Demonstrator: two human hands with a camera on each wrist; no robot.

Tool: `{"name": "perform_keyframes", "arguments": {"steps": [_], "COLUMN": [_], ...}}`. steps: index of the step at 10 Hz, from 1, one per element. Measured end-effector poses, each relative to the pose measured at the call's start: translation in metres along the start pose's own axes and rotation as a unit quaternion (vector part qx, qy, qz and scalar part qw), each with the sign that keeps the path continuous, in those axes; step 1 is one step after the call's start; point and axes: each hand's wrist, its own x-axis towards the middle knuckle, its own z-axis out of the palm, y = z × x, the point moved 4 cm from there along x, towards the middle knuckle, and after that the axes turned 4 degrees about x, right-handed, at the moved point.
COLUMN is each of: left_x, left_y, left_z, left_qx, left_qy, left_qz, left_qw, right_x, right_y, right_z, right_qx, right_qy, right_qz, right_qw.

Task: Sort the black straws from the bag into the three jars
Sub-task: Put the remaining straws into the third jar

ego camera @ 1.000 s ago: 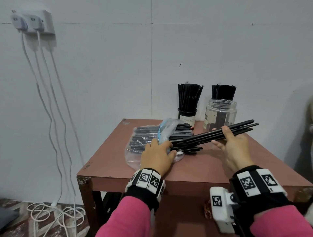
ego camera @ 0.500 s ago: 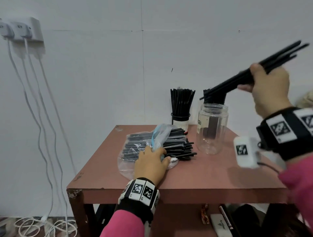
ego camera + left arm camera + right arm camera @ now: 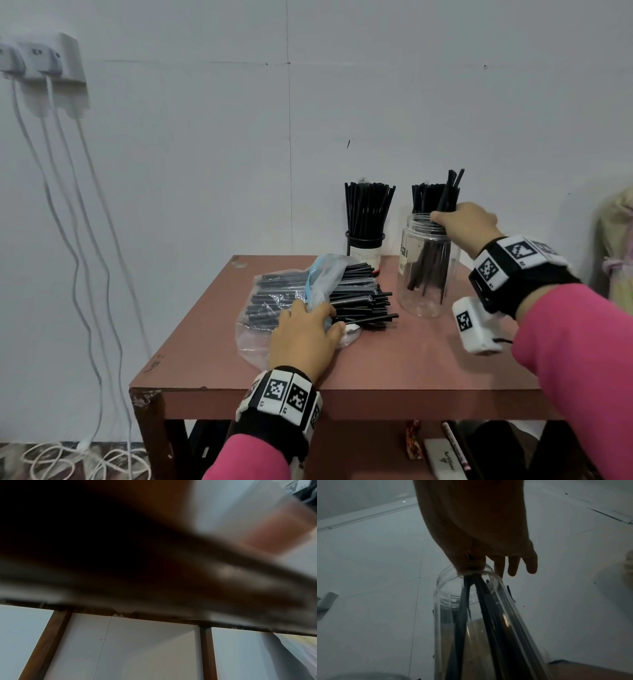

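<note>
Bench (image 3: 394,363) carries all. Clear jar (image 3: 426,291): light, tippable. Bag (image 3: 274,308), slippery film, pressed flat under left hand (image 3: 305,339), fingers relaxed. Right hand (image 3: 466,222) pinches straw bundle (image 3: 430,263) mid-length, lower ends inside jar; straws light, stiff, smooth.

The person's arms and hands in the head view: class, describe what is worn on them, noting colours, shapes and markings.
Both arms wear pink sleeves. Each wrist has a black band carrying white square tiles printed with black-and-white coded markers. A white boxy camera unit with its own marker hangs under the right wrist, a thin black cable trailing from it. The left hand and right hand are bare.
</note>
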Motion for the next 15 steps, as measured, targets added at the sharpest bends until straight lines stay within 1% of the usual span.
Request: {"name": "perform_keyframes", "arguments": {"steps": [1,2,3,5,7,8,9,10,11,12,13,14,15], "left_x": [0.001,0.001,0.001,0.0,0.001,0.001,0.001,0.001,0.001,0.001,0.0,0.0,0.0], "left_y": [0.001,0.0,0.0,0.0,0.0,0.0,0.0,0.0,0.001,0.001,0.001,0.002,0.001], "left_z": [0.0,0.0,0.0,0.0,0.001,0.0,0.0,0.0,0.0,0.0,-0.001,-0.001,-0.001], "left_qx": [0.001,0.0,-0.004,-0.001,0.002,0.0,0.0,0.0,-0.001,-0.001,-0.006,-0.006,-0.01], "left_qy": [0.0,-0.002,-0.002,0.001,0.001,0.002,0.004,0.008,0.009,0.009,0.007,0.008,0.007], "left_qz": [0.001,0.001,0.002,-0.001,-0.001,0.0,-0.002,-0.003,-0.005,-0.005,-0.003,0.003,0.007], "left_qw": [1.0,1.0,1.0,1.0,1.0,1.0,1.0,1.0,1.0,1.0,1.0,1.0,1.0], "right_x": [-0.001,0.001,-0.001,0.003,-0.005,-0.027,-0.07,-0.112,-0.147,-0.165,-0.156,-0.15,-0.146], "right_y": [0.004,0.008,0.006,0.006,0.007,-0.005,-0.021,-0.01,0.022,0.038,0.037,0.032,0.037], "right_z": [0.005,0.004,0.0,-0.012,-0.024,-0.037,-0.03,0.007,0.063,0.1,0.111,0.113,0.121], "right_qx": [0.063,0.179,0.241,0.267,0.284,0.292,0.331,0.408,0.516,0.567,0.537,0.455,0.4], "right_qy": [0.003,0.019,0.029,0.078,0.156,0.221,0.201,0.101,-0.059,-0.123,-0.122,-0.138,-0.137], "right_qz": [0.007,0.004,-0.008,-0.036,-0.059,-0.108,-0.164,-0.091,0.134,0.254,0.215,0.164,0.119], "right_qw": [0.998,0.984,0.97,0.96,0.944,0.924,0.908,0.903,0.844,0.773,0.807,0.865,0.898]}}
